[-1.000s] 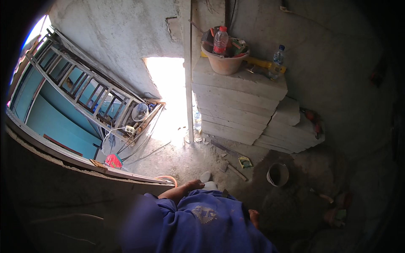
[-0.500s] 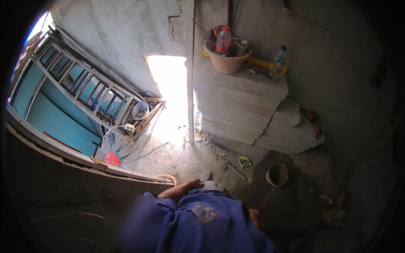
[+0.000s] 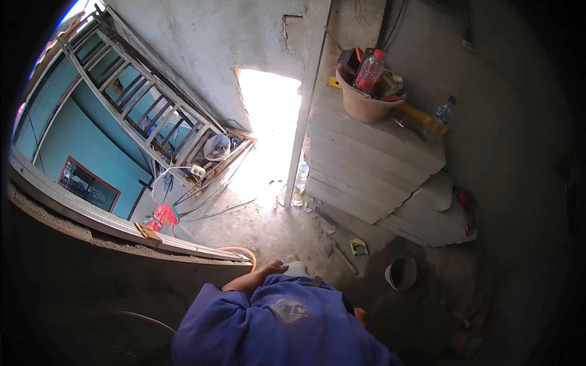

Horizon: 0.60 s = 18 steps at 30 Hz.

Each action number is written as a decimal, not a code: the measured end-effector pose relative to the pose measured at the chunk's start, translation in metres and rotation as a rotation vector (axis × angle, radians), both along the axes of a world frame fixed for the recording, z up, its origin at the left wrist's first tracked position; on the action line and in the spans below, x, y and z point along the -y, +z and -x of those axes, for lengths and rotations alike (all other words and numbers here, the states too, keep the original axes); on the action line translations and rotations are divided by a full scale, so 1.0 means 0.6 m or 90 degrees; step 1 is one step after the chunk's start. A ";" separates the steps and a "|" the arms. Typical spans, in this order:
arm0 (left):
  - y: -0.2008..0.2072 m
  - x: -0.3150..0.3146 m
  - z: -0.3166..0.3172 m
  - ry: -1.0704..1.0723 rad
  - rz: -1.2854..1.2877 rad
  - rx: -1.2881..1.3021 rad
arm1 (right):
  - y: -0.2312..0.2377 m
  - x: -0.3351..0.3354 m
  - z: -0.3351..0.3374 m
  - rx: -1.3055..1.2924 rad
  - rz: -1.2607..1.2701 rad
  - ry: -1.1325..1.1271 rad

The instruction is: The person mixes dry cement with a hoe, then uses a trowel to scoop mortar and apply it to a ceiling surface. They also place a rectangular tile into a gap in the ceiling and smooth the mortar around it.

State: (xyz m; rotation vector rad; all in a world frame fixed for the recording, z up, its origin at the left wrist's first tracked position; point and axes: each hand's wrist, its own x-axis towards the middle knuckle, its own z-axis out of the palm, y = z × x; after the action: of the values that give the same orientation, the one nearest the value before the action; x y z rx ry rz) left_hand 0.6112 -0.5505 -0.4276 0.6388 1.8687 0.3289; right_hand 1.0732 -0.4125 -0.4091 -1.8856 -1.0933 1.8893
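Note:
My left hand (image 3: 273, 267) hangs low in front of my blue shirt (image 3: 262, 323), beside a pale shoe or trouser leg (image 3: 296, 268). Its fingers look loosely stretched, and I see nothing in them. Only a small part of my right hand (image 3: 360, 316) shows past the shirt's right side; its fingers are hidden in shadow. Neither hand touches a tool. On the floor ahead lie a hammer-like tool (image 3: 343, 258) with a wooden handle and a green and yellow packet (image 3: 359, 247). A bucket (image 3: 401, 273) stands to the right of them.
Stacked pale blocks or slabs (image 3: 372, 165) rise ahead right, bearing a tub (image 3: 366, 107) of tools and bottles, a yellow level (image 3: 421, 119) and a water bottle (image 3: 445, 110). A wooden ladder (image 3: 140, 91) leans left of a bright doorway (image 3: 268, 110). An orange hose (image 3: 244, 250) crosses the low wall.
The view has shifted, so the slabs and tub sit further right and a window on the turquoise wall shows. My right hand is more hidden behind the shirt.

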 end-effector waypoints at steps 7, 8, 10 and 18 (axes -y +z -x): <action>-0.034 0.066 0.127 0.040 -0.038 -0.073 | -0.012 -0.126 0.207 0.030 -0.081 0.207; 0.020 -0.030 0.084 0.063 -0.062 -0.028 | -0.023 -0.191 0.152 0.119 -0.147 0.272; 0.051 0.020 0.132 0.211 -0.027 0.035 | -0.015 -0.206 0.244 0.135 -0.145 0.364; 0.007 0.006 0.230 0.512 -0.138 0.135 | 0.073 -0.349 0.566 0.080 -0.166 0.451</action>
State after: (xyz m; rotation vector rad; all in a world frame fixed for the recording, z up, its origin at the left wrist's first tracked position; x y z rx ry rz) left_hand 0.4734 -0.5538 -0.4237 -0.0480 1.8203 1.0835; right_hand 0.7333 -0.2033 -0.3651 -1.6033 -2.1483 1.8107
